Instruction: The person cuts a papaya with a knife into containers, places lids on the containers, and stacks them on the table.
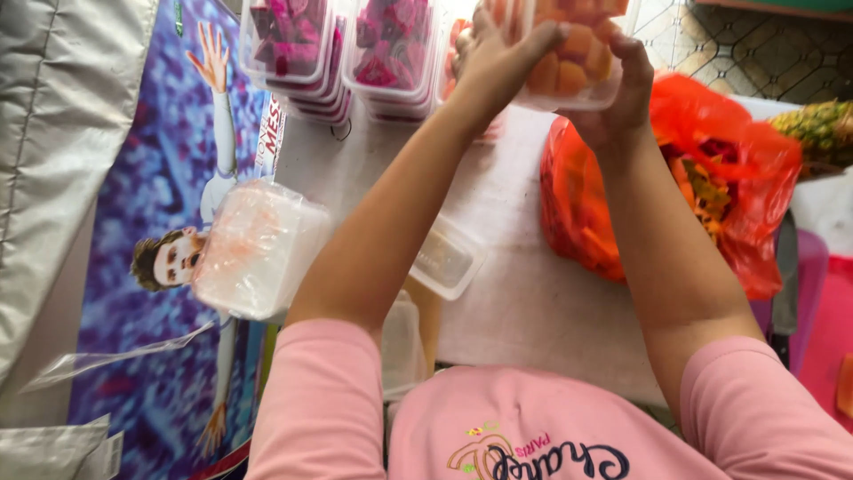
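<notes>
Both my hands, left (502, 62) and right (617, 98), are closed around the clear tub of orange fruit (569, 53); tipped toward me, pieces could spill past my fingers

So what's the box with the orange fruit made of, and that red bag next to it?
The box of orange fruit, held by the left hand and the right hand, looks like thin clear plastic: the fruit chunks show through its glossy walls. The red bag seems to be thin plastic film, shiny and crinkled, with its contents faintly showing through.
</notes>
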